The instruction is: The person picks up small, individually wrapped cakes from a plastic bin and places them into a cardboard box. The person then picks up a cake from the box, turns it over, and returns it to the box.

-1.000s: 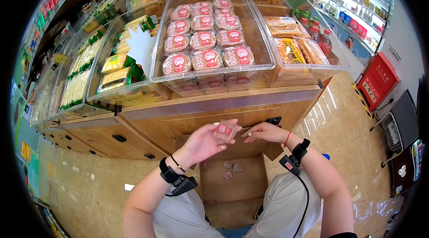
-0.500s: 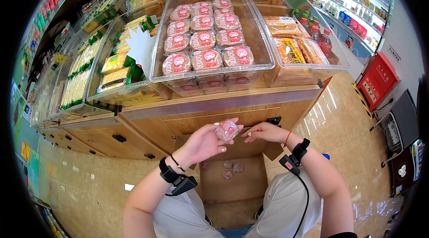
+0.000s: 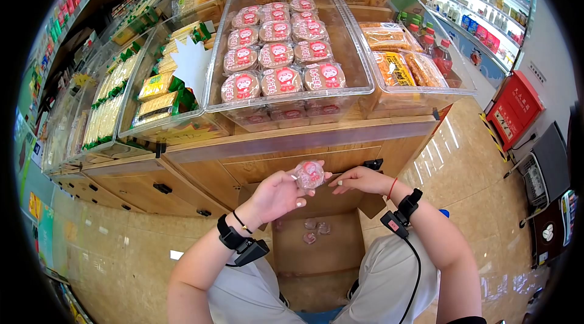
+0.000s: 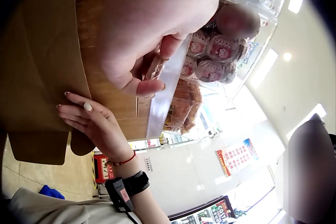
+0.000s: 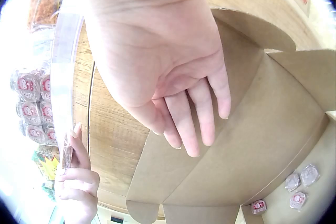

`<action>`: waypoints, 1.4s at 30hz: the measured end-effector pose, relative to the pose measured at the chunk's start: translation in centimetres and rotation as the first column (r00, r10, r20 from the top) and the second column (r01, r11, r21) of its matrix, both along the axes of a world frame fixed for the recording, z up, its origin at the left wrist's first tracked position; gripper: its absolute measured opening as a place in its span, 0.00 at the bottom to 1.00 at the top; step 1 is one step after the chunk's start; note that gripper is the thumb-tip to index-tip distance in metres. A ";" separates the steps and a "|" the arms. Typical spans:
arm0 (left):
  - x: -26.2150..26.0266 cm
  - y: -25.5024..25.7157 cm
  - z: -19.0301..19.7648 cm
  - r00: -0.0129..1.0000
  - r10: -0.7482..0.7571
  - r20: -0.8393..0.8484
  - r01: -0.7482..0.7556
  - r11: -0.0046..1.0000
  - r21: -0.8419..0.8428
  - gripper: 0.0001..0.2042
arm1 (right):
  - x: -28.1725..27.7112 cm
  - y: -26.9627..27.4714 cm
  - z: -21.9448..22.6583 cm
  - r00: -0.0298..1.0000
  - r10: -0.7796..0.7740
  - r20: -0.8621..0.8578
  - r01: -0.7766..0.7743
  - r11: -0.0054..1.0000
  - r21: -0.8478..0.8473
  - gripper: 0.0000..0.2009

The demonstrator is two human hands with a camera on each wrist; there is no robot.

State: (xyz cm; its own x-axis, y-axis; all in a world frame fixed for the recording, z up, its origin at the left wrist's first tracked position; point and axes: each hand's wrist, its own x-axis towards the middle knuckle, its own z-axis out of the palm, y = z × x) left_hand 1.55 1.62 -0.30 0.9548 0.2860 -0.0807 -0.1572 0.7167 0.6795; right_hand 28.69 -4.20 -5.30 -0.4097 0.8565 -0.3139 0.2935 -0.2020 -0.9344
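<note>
My left hand [image 3: 272, 197] holds a round snack cake in a clear wrapper [image 3: 309, 174], its red-and-pink printed face turned up to the head camera. In the left wrist view, thumb and fingers pinch the edge of this packet [image 4: 155, 68]. To the right, my right hand [image 3: 360, 179] hovers over the cardboard box's far side with nothing in it, palm showing and fingers loosely extended in the right wrist view. Below both hands stands the open cardboard box [image 3: 298, 257], with several similar wrapped cakes [image 3: 323, 228] on its bottom.
A clear display bin [image 3: 359, 62] of rows of the same cakes stands on the wooden counter [image 3: 267, 169] ahead. Bins of other packaged snacks [image 3: 159, 105] flank it. A red box [image 3: 517, 110] stands by the wall at right. The box sits between my knees.
The cake in my left hand has turned from a tilted position to show its round printed face, shifting slightly right. My right hand has stayed in place.
</note>
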 end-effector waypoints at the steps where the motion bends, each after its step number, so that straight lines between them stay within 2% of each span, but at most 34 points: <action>1: 0.0 0.0 0.0 1.000 0.004 -0.002 -0.004 1.000 -0.007 0.29 | 0.0 0.1 -0.2 1.000 0.000 -0.003 0.000 1.000 -0.001 0.17; 5: -0.1 0.3 -0.6 0.999 0.023 -0.023 -0.025 0.998 -0.063 0.24 | 0.1 0.1 -0.4 1.000 -0.002 -0.008 0.002 1.000 0.000 0.17; 23: 0.1 0.1 -0.9 0.993 0.097 -0.062 -0.101 0.992 -0.071 0.25 | 0.1 0.1 -0.4 1.000 -0.002 0.014 0.002 1.000 0.007 0.17; 26: 0.1 0.3 -1.1 0.995 0.094 -0.027 -0.095 0.994 -0.059 0.25 | 0.1 0.1 -0.4 1.000 0.002 0.010 -0.002 1.000 0.011 0.17; 29: 0.0 0.6 -1.5 0.992 0.118 -0.038 -0.117 0.993 0.024 0.24 | 0.2 0.1 -0.5 1.000 0.002 0.013 -0.002 1.000 0.014 0.17; 31: 0.0 0.5 -1.3 0.984 0.161 -0.076 -0.148 0.977 0.156 0.22 | 0.2 0.2 -0.6 1.000 0.002 0.015 -0.003 1.000 0.015 0.17; 33: 0.1 0.2 -0.8 0.963 0.234 -0.131 -0.178 0.923 0.341 0.20 | 0.3 0.2 -0.8 1.000 0.002 0.013 -0.002 1.000 0.016 0.17; 35: 0.3 -0.4 -0.2 0.921 0.343 -0.184 -0.186 0.804 0.564 0.17 | 0.3 0.2 -0.9 1.000 0.012 0.017 -0.012 1.000 0.016 0.17; 38: 0.4 -0.6 0.3 0.890 0.404 -0.210 -0.189 0.747 0.638 0.12 | 0.3 0.2 -0.8 1.000 0.017 0.012 -0.017 1.000 0.005 0.17; 39: 0.5 -0.9 0.5 0.883 0.434 -0.178 -0.209 0.704 0.678 0.11 | 0.3 0.1 -0.6 1.000 0.014 0.011 -0.014 1.000 0.000 0.17; 42: 0.7 -1.8 1.7 0.901 0.427 0.078 -0.300 0.483 0.823 0.10 | 0.3 0.0 -0.4 1.000 0.024 0.007 -0.025 1.000 0.004 0.18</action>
State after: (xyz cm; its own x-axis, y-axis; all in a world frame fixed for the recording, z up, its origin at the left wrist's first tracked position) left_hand 2.29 -0.17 1.39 0.7493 0.6071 0.2644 -0.1435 -0.2409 0.9599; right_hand 29.04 -4.19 -5.68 -0.4283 0.8476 -0.3133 0.3052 -0.1906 -0.9330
